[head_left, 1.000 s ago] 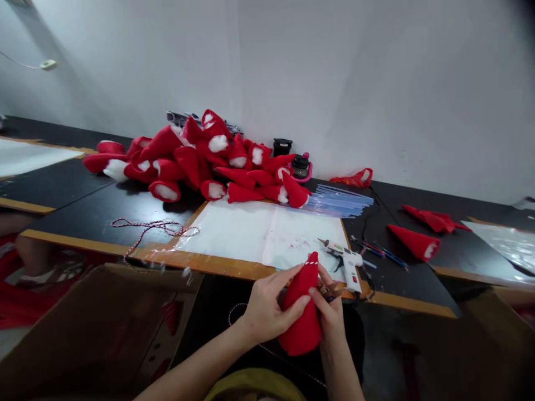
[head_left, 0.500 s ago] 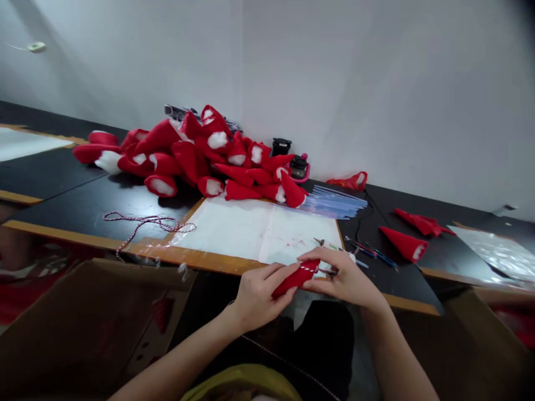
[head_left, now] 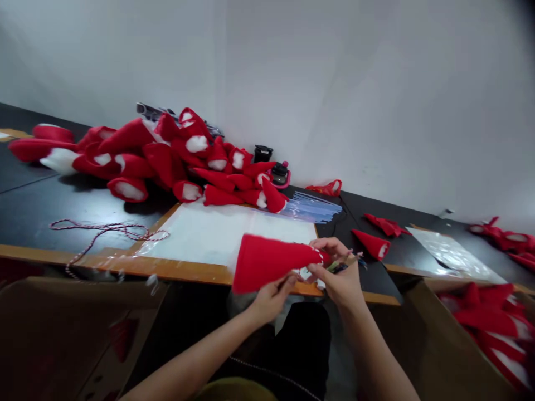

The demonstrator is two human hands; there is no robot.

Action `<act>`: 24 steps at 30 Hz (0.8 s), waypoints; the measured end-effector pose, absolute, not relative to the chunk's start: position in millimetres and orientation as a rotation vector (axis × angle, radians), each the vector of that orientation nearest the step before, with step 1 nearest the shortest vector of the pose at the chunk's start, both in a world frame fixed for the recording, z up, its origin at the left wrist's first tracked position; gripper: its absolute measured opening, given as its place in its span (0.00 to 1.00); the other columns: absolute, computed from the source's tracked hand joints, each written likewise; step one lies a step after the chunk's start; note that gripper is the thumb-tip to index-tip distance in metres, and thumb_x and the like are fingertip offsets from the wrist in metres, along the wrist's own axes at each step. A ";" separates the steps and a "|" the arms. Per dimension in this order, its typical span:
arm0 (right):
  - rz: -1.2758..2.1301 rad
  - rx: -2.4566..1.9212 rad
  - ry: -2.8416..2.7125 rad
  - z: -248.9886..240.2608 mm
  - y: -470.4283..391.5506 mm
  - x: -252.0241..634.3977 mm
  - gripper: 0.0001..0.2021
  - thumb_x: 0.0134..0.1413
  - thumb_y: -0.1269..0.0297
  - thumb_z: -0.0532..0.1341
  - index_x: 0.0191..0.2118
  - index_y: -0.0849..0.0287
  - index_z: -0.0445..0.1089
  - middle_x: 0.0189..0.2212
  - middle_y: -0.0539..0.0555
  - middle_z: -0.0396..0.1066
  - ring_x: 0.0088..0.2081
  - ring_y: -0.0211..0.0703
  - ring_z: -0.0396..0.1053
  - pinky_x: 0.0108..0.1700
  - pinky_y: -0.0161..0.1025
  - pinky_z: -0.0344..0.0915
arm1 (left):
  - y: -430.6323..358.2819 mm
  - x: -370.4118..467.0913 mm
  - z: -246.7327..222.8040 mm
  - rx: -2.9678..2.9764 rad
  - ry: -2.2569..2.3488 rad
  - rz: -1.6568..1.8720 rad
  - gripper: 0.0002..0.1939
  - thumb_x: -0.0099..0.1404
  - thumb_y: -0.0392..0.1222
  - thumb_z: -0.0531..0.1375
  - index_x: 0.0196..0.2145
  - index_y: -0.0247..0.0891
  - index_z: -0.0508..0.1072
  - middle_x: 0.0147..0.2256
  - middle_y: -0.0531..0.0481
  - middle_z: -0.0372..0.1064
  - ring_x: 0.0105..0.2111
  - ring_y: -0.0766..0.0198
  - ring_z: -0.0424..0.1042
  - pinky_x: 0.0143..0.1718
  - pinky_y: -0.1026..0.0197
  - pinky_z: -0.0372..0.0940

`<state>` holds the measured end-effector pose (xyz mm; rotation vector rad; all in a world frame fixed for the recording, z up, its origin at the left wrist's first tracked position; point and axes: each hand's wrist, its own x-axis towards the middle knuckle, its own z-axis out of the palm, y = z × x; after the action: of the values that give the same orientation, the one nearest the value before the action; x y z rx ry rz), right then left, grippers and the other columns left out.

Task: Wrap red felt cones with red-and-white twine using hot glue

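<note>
A red felt cone (head_left: 271, 259) lies on its side in the air above the near table edge, its wide end to the left. My right hand (head_left: 340, 273) grips its narrow end, where a red-and-white twisted cord (head_left: 318, 255) goes round it. Within the same hand is a slim tool (head_left: 339, 267) with a greenish part, mostly covered by fingers. My left hand (head_left: 271, 301) is closed in a pinch under the cone's lower edge, on what looks like a strand of the cord. A small white patch shows between the hands.
A pile of stuffed red cones (head_left: 167, 159) stands at the back left. Clear glue sticks (head_left: 313, 209) lie beside the white sheet (head_left: 196, 234). Loose cord (head_left: 112, 228) is at the left. Another red cone (head_left: 371, 244) lies to the right. Cardboard boxes (head_left: 413, 334) flank my legs.
The cone, earlier mostly covered by both hands, is now spread out to the left. My left hand has shifted off it to a pinch below. The view has swung right.
</note>
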<state>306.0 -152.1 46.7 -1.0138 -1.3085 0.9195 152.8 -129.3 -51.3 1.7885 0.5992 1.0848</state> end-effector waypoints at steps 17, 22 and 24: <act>0.687 -1.506 -1.300 9.2 -213.0 389.2 0.17 0.50 0.58 0.68 0.45 0.54 0.67 0.38 0.52 0.69 0.30 0.41 0.71 0.21 0.35 0.74 | -122.6 176.1 24.1 2.390 0.456 1.017 0.10 0.71 0.39 0.52 0.37 0.36 0.73 0.33 0.49 0.73 0.32 0.66 0.71 0.34 0.65 0.62; 0.682 -1.507 -1.361 4.4 -236.7 400.7 0.17 0.51 0.59 0.67 0.48 0.52 0.70 0.43 0.53 0.70 0.31 0.40 0.71 0.22 0.34 0.75 | -93.5 191.5 25.7 2.295 0.428 0.942 0.11 0.70 0.40 0.54 0.36 0.36 0.74 0.30 0.51 0.73 0.28 0.68 0.68 0.30 0.67 0.59; 0.686 -1.490 -1.395 4.0 -244.1 404.4 0.14 0.52 0.60 0.66 0.45 0.53 0.72 0.41 0.53 0.70 0.31 0.40 0.71 0.23 0.34 0.75 | -90.9 197.5 23.0 2.243 0.404 0.921 0.12 0.70 0.42 0.53 0.36 0.36 0.75 0.30 0.51 0.72 0.27 0.68 0.66 0.29 0.68 0.58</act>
<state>404.4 -244.1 4.0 -1.4900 -1.3953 0.6856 197.5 -90.9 23.0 2.2433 0.4038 0.9210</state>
